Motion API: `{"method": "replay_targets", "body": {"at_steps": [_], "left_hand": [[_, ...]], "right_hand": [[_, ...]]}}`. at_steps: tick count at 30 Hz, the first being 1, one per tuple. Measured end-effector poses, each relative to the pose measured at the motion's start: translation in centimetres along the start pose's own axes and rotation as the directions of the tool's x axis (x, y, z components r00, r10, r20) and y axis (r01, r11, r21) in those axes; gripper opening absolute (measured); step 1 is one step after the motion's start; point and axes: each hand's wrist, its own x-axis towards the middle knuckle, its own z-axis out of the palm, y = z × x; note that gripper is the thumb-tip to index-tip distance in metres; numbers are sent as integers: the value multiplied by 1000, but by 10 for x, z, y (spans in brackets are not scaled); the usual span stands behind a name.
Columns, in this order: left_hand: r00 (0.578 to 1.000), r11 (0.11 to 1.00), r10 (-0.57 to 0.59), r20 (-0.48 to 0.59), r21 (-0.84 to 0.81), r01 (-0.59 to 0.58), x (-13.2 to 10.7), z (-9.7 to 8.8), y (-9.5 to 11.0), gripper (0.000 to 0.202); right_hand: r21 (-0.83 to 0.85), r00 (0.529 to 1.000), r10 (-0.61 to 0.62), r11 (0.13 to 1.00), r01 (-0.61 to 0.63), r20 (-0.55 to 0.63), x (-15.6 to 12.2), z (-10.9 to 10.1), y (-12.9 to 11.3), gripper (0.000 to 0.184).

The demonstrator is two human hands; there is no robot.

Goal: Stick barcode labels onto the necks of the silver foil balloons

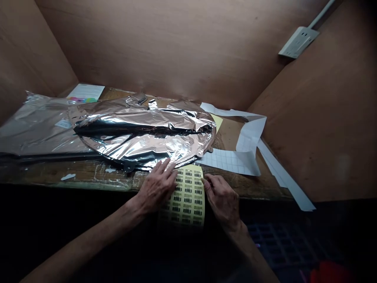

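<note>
A yellow sheet of barcode labels [187,200] hangs over the table's front edge, its top end touching a stack of flat, shiny foil balloons [141,151]. My left hand [157,182] lies with fingers stretched out across the balloons' near rim and the sheet's left side. At the sheet's right edge, my right hand [222,194] is closed, thumb and forefinger pinching by the upper corner. Part of the sheet's left side is hidden under my left hand. Small tabs stick out from the balloons' rim.
Clear plastic wrapping [38,129] covers the table's left side. A white card [86,92] lies at the back. Curled white backing strips [232,161] lie at the right, one hanging over the edge. A power strip [299,42] is mounted on the wooden wall.
</note>
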Motion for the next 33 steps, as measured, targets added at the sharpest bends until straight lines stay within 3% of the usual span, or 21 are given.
{"method": "replay_targets", "body": {"at_steps": [2, 4, 7, 12, 16, 20, 28, 33], "left_hand": [[985, 993, 115, -126, 16, -113, -2, 8, 8, 32], [970, 983, 184, -159, 29, -182, -2, 17, 17, 37], [982, 989, 148, -121, 32, -145, -5, 30, 28, 47], [988, 998, 56, -147, 22, -53, -8, 40, 35, 44], [985, 999, 31, -170, -20, -34, -4, 35, 38, 40], [990, 1000, 0, -140, -24, -4, 2, 31, 40, 37], [984, 1000, -7, -176, 11, 9, 3, 38, 44, 32], [986, 1000, -21, -166, 20, 24, 0, 39, 45, 34]], "right_hand": [[20, 978, -172, 984, 176, -120, 5, 10, 7, 34], [-1, 955, -238, 970, 242, -176, 11, 19, 12, 32], [-23, 952, -264, 964, 264, -153, 15, 27, 19, 29], [24, 947, -302, 952, 306, -109, 13, 24, 26, 25], [158, 963, -258, 950, 268, -82, 20, 20, 26, 19], [176, 965, -254, 949, 260, -60, 30, 17, 25, 14], [308, 982, -177, 939, 150, 60, 39, 10, 21, 8], [269, 978, -165, 955, 127, 126, 42, 10, 22, 9]]}}
